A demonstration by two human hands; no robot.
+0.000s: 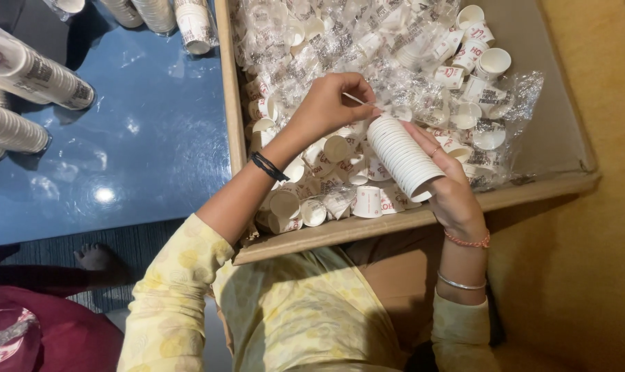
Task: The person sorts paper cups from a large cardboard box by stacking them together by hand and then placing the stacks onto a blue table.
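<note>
Gripping the stack of nested paper cups (403,157) in my right hand (450,186); left hand (330,107) pinches its top rim, over the cardboard box (409,222).

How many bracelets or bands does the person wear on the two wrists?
3. A black band is on the left wrist. An orange beaded bracelet and a thin silver bangle are on the right forearm. The sleeves may hide more.

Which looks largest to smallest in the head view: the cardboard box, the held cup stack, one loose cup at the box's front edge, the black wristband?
1. Cardboard box
2. Cup stack, held by the right hand with the left hand at its top
3. Loose cup
4. Black wristband

The last two look close, so their order is unsure.
</note>
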